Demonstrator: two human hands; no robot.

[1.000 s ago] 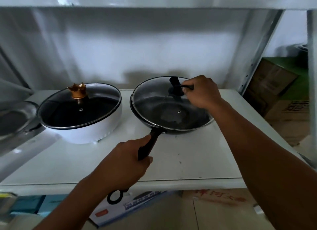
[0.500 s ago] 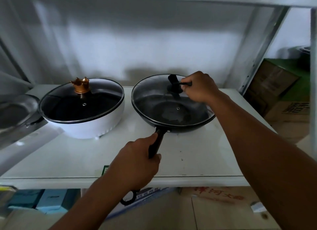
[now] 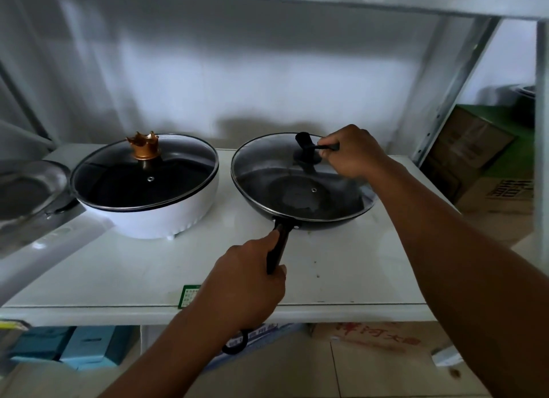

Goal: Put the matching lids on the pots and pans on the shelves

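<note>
A black wok stands on the white shelf, right of centre. A glass lid with a black knob lies on its rim. My right hand is closed on the lid's knob handle. My left hand grips the wok's long black handle near the shelf's front edge. To the left sits a white pot covered by a glass lid with a gold crown knob.
A steel pan shows at the far left edge. Cardboard boxes are stacked to the right behind the shelf's metal upright. Blue boxes and a printed carton lie under the shelf. Another shelf board runs overhead.
The wok has slid a little further back on the shelf with both hands still on it. The lid now lies level on the rim.
</note>
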